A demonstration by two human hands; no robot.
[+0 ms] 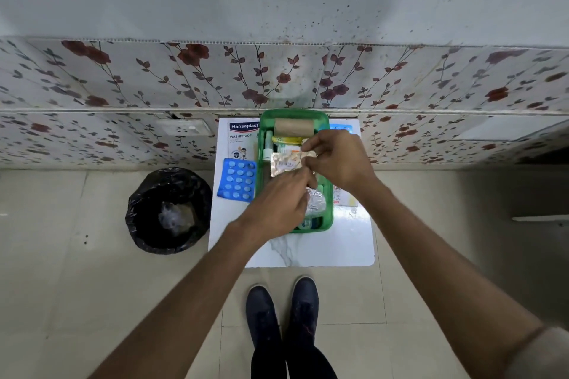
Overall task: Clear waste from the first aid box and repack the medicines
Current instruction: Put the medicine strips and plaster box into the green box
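Observation:
A green plastic box (265, 120) stands on a small white table (308, 249). Inside lie a cardboard roll (294, 127), a yellow packet (286, 140), a small bottle (267, 144) and crumpled silver foil (317, 200). Over the box, my left hand (278, 203) and my right hand (337, 160) both pinch a silvery-orange tablet strip (284, 164), left at its near edge, right at its far right corner. A blue blister pack (237, 180) and a Hansaplast box (241, 138) lie left of the green box on the table.
A bin lined with a black bag (168, 211) stands on the tiled floor left of the table, with some waste inside. Another blue pack (340, 128) and a printed packet (345, 198) lie right of the box. A floral-tiled wall rises behind. My shoes (283, 311) are near the table.

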